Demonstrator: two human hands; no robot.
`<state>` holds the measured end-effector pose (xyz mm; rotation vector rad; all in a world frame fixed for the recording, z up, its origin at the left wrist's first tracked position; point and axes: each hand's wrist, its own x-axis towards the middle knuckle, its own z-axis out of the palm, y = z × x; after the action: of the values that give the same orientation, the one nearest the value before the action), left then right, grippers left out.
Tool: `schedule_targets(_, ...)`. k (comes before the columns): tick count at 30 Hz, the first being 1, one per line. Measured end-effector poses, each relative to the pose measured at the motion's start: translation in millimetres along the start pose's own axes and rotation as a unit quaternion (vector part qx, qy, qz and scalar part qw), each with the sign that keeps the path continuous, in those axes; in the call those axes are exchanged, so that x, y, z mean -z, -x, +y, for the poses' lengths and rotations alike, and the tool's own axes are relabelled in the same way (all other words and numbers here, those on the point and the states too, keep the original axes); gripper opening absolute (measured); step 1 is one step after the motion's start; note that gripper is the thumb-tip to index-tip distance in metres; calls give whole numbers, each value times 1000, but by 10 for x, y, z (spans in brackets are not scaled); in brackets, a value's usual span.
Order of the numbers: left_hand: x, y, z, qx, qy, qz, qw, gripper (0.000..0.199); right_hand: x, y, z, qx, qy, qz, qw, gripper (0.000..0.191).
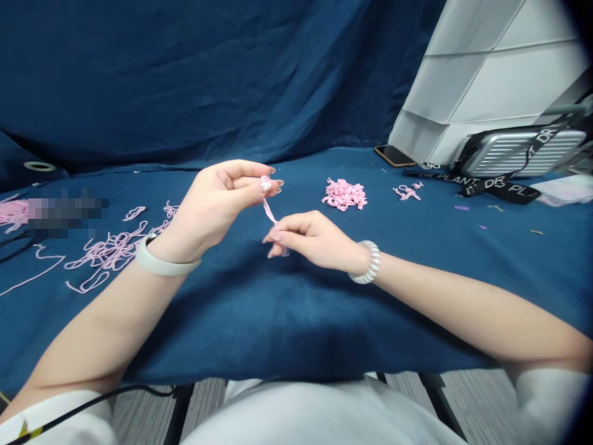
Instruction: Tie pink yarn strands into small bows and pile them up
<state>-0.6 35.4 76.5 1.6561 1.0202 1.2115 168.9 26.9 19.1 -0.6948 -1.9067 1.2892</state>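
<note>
Looking down on a blue cloth (278, 315) filling most of the frame, with a white box-like unit (519, 74) at upper right and loose pink strands (115, 248) at left. Curling the left hand (227, 201) at centre, pinching with thumb and fingers; pinching likewise with the right hand (317, 243), just below right. Facing a pink heap (343, 195) right of centre, a smaller pink bundle (408, 193) farther right. Grasping in both hands, at centre, a thin pink cord (269, 211) slanting between the fingertips.

A creased blue curtain (194, 80) hangs behind the blue-covered table (296, 327), with white panels (519, 74) at right and grey flooring (486, 402) below.
</note>
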Motion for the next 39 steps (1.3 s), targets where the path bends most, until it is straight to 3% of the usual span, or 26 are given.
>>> schedule_targets(3,116,18,-107,20,-59,19,998,28,190,213,64,-59,-20,9,998,23)
schedule_targets(7,253,120,-229,62,-168,-23,984,30,409,440,173,-109,23,64,992,24)
schedule_targets(14,314,283,-392,59,-256,-25,965,30,500,601,189,-149,88,72,982,28)
schedule_targets(19,425,314,-525,31,-396,-100,912,25,609,682,205,-160,92,100,978,30)
schedule_targets(22,486,346,-570,5,-456,-131,880,20,682,746,222,-150,35,126,980,32)
schedule_targets(25,497,392,-585,-9,-473,-157,867,19,707,804,189,-122,-106,147,976,28)
schedule_targets(28,461,436,-576,-1,-465,-180,867,20,698,842,86,-57,-199,175,963,41)
schedule_targets(33,407,479,-533,42,-399,-204,893,25,686,896,-142,-45,-143,250,957,61)
schedule_targets(36,403,502,-486,87,-209,-213,951,24,664,933,-226,-34,-197,292,935,60)
schedule_targets(39,397,528,-409,111,19,-157,981,29,614,958,-193,-70,-230,287,927,52)
